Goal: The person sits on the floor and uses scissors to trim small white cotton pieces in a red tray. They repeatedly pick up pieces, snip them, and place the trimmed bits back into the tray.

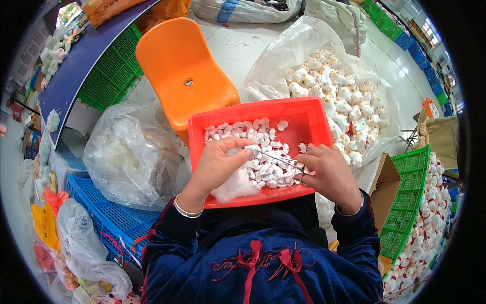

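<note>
The left hand [220, 164] pinches a small white piece [251, 148] above the red tub [273, 195], apparently steadying it for the tips of the slender metal forceps [276, 158] gripped by the right hand [331, 169]. White stuffing [235, 186] lies close below, probably for easy reach.

The room is bright, with pale light at the windows [429, 30] on upper right and a soft glare on the tiled floor [400, 73]. The middle is quite sharp — toward the black rim, details become soft and the blue table [93, 48] bends strongly. The white stuffing [237, 185] looks almost washed out.
</note>
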